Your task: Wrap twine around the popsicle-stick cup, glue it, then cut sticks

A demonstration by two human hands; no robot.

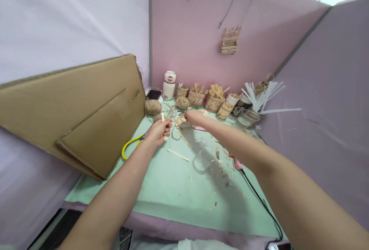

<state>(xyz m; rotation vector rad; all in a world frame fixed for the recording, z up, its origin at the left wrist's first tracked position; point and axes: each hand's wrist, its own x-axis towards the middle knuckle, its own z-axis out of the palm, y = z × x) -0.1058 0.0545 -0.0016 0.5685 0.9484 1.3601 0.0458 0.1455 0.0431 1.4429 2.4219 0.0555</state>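
Note:
My left hand [159,130] is closed around a flat wooden craft stick [163,122] that stands upright in its fingers, over the green mat [173,188]. My right hand [193,117] reaches further back, with its fingers curled down on small wooden pieces [181,120] beside a loop of twine; what it grips is hidden. Another loose wooden stick [178,155] lies flat on the mat just in front of my left hand. Wood chips and shavings [219,165] are scattered under my right forearm.
A big cardboard sheet [77,107] leans at the left. Yellow-handled pliers [130,144] lie beside it. A twine ball [152,107], a white glue bottle [169,85], small stick baskets [215,100], a clear cup [248,118] and white strips [263,98] line the back. A black cord [259,200] runs at right.

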